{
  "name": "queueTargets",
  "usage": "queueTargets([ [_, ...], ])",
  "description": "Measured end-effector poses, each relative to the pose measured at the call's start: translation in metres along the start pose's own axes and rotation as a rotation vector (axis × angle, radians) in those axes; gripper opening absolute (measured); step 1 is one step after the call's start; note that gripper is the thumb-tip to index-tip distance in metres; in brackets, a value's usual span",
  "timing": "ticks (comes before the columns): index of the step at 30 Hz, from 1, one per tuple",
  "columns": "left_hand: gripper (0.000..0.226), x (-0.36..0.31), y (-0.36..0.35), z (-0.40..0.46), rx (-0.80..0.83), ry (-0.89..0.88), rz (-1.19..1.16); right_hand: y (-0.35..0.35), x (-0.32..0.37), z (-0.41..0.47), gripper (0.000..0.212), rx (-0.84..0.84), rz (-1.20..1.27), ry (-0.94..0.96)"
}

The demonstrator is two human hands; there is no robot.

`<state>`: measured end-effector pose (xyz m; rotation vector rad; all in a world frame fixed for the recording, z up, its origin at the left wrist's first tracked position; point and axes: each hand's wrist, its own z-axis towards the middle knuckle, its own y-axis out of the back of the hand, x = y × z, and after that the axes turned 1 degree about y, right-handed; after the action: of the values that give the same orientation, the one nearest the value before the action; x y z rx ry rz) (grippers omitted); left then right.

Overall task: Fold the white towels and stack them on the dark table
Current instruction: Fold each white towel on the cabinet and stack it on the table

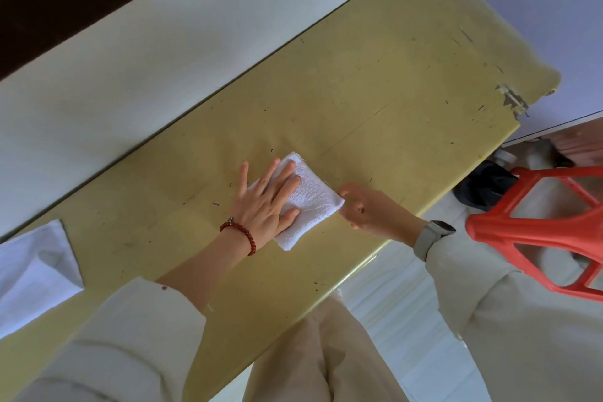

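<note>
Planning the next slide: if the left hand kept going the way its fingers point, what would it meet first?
Nothing close, it seems: the left hand lies flat on the towel, fingers aimed across bare yellow table. Past the towel's edge, the way looks free.

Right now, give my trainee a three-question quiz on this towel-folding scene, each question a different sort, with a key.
1. True or false: the left hand lies flat with straight fingers on the folded white towel.
2. Multiple choice: where does the right hand meet the towel? A) at its right corner B) on its middle C) nowhere
3. Fill in: the towel lies on the ___-coloured table, and a red ___ stands to the right of it.

Key: 1 true; 2 A; 3 yellow, stool.
</note>
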<state>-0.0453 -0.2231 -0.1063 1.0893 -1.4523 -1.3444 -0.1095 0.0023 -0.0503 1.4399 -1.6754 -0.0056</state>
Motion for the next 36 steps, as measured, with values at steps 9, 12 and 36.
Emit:
queueTargets([
  [9, 0.040, -0.014, 0.009, -0.002, -0.124, -0.050, -0.147, -0.041, -0.016, -0.007, 0.043, -0.593, -0.654, 0.682],
  [12, 0.042, -0.023, 0.006, -0.007, -0.119, -0.088, -0.220, -0.054, -0.019, -0.006, 0.047, -0.525, -0.750, 0.602],
  [36, 0.069, -0.008, 0.014, -0.050, 0.214, 0.300, -0.205, -0.019, 0.077, 0.061, 0.016, -0.230, -0.299, -0.397],
])
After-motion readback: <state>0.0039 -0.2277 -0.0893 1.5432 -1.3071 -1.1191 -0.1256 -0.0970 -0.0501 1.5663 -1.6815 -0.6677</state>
